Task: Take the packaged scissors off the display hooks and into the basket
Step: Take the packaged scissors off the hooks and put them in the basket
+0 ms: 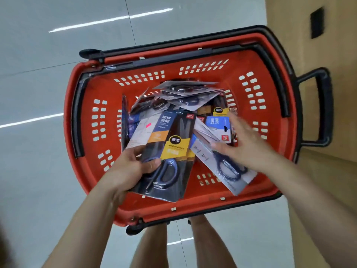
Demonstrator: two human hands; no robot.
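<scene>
Left hand [133, 167] grips a scissors pack [173, 146] inside the basket [202, 206], right hand [245, 146] beside it spread and empty; letting go probably comes next.

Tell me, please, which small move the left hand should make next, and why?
Probably release the dark scissors pack. The left hand grips it low inside the red basket, over the pile of packs, so it seems to have no further to travel. The right hand is open beside it.
</scene>
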